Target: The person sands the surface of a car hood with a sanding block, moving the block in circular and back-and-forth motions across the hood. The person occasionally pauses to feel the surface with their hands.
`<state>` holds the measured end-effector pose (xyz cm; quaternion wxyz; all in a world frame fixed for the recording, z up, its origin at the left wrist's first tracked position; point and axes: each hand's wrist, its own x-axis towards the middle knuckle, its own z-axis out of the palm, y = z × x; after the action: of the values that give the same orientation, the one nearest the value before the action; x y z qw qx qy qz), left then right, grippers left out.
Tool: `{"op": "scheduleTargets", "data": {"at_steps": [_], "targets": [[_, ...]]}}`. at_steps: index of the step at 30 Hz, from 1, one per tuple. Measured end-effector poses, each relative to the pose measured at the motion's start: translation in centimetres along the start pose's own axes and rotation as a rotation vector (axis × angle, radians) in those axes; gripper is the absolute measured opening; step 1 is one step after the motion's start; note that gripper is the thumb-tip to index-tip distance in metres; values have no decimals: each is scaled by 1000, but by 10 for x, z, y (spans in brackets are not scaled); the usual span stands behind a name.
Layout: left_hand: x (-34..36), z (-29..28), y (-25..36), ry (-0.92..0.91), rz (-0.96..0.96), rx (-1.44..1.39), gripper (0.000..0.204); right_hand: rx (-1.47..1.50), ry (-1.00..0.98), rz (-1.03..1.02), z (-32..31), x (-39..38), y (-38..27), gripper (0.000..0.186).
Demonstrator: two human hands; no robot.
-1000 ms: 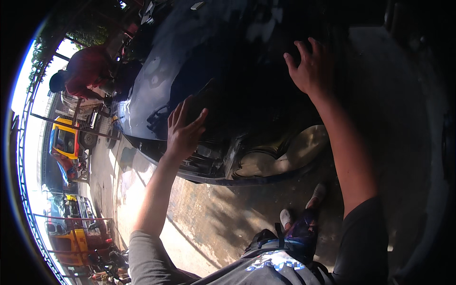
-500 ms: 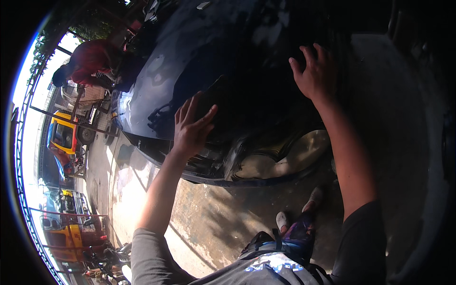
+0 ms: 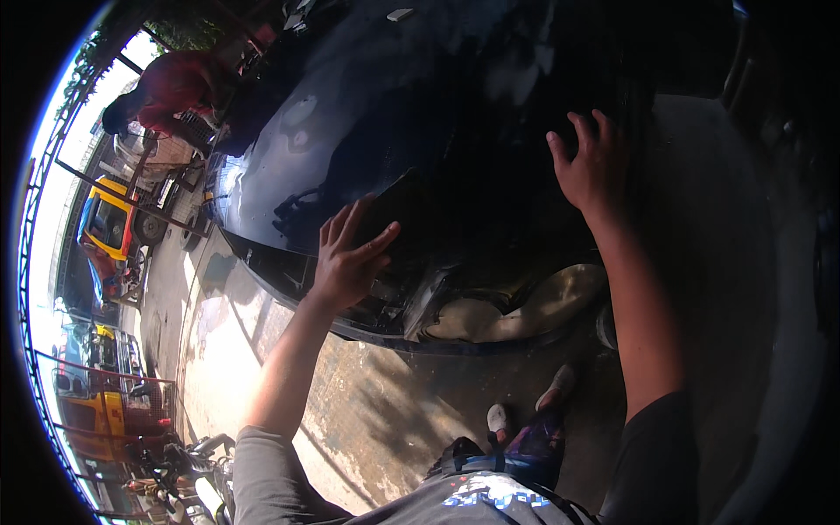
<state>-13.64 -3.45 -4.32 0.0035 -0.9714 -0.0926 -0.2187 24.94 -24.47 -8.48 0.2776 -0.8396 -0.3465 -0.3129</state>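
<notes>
A dark, glossy car hood [image 3: 350,114] curves across the space in front of me. My left hand [image 3: 350,262] rests on its front part, above the headlight, with fingers stretched out and thumb apart. Just beyond those fingers is a dark angular patch; whether it is a reflection, a shadow or a thin sheet, I cannot tell. Farther to the right, my right hand [image 3: 591,171] lies with fingers spread over the hood's dark right side. Below and between the hands sits the headlight [image 3: 516,317], its clear cover catching light. I see nothing held in the right hand.
A person in red [image 3: 179,92] bends over at the far left beside the car. Yellow vehicles [image 3: 112,219] stand behind a metal frame on the left. Clutter [image 3: 188,472] lies at lower left. My shoes [image 3: 499,420] stand on the concrete floor [image 3: 367,394] near the bumper.
The view has shifted a little. My left hand has slid slightly nearer to me on the hood; my right hand appears slightly lower in view, its fingers still spread.
</notes>
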Motion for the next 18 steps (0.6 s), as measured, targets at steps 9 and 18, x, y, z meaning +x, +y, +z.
{"op": "scheduleTargets", "data": {"at_steps": [9,18], "targets": [[52,7,6,170,-219,64,61,57,-37,-10,1,-2,4,50],[61,-1,-68,181,-352,118,63,10,3,-52,0,2,3,50]]}}
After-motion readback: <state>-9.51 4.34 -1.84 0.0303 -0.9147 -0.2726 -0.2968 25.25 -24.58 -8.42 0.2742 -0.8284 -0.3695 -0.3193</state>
